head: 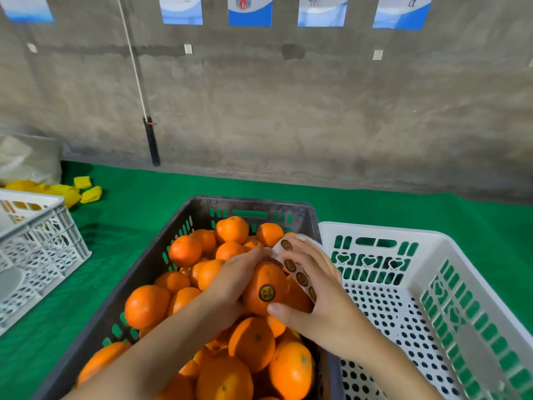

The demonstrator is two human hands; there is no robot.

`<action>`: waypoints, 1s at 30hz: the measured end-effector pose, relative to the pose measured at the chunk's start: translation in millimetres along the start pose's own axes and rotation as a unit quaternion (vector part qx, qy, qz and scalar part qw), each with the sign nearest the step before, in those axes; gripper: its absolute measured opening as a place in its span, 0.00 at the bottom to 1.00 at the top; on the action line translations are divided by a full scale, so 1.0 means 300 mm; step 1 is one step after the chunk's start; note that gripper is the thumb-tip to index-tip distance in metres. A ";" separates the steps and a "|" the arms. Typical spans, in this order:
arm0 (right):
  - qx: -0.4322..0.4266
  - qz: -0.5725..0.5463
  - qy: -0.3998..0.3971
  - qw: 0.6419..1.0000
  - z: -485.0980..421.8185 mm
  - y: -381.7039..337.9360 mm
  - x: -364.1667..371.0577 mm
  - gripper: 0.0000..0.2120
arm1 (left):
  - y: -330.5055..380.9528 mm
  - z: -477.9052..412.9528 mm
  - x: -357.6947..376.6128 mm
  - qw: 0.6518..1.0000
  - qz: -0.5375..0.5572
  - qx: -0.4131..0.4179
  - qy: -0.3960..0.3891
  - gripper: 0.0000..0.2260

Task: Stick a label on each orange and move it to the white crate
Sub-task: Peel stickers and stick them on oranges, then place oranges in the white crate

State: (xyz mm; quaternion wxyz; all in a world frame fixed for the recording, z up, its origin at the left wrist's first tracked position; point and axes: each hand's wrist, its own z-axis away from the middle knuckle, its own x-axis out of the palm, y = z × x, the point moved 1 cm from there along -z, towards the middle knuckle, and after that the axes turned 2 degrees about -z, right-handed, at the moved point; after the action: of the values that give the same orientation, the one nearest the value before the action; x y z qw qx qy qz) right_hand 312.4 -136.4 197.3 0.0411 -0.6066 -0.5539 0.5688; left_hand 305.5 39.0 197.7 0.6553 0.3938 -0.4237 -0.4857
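We see one green desk (375,209), one dark crate (202,206) with about twenty oranges and one empty white crate (383,229) at lower right. Our left hand (230,280) grips one labelled orange (266,287) mid-frame; our right hand (320,293), nearer the white crate, pinches one label strip (291,262).

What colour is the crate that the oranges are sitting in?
Dark grey, nearly black, crate, seen in the head view, the only one.

Left hand (230,280) holds labelled orange (266,287); right hand (320,295) grips label strip (294,264).
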 end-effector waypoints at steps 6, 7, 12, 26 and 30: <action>-0.070 0.215 0.141 0.964 0.003 0.071 -0.054 0.18 | -0.001 -0.003 -0.004 0.999 0.049 -0.011 -0.006 0.17; -0.054 0.202 0.188 0.960 0.003 0.077 -0.063 0.15 | 0.000 0.000 -0.003 0.997 0.067 -0.014 -0.025 0.18; 0.060 0.120 0.336 0.932 -0.006 0.121 -0.139 0.12 | -0.006 0.028 0.017 0.991 0.076 0.020 -0.107 0.23; -0.036 0.118 0.411 0.903 -0.002 0.190 -0.207 0.13 | -0.008 0.013 0.310 0.687 -0.567 0.395 -0.224 0.26; -0.053 0.117 0.403 0.906 -0.014 0.208 -0.202 0.10 | -0.013 0.018 0.313 0.797 -0.444 0.309 -0.270 0.27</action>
State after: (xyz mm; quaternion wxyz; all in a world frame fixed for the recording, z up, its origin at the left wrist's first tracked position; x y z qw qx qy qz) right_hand 370.2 -201.4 195.3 0.1615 -0.8458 -0.4448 0.2465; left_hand 315.2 -53.6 212.2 0.0705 0.5734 -0.4897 -0.6530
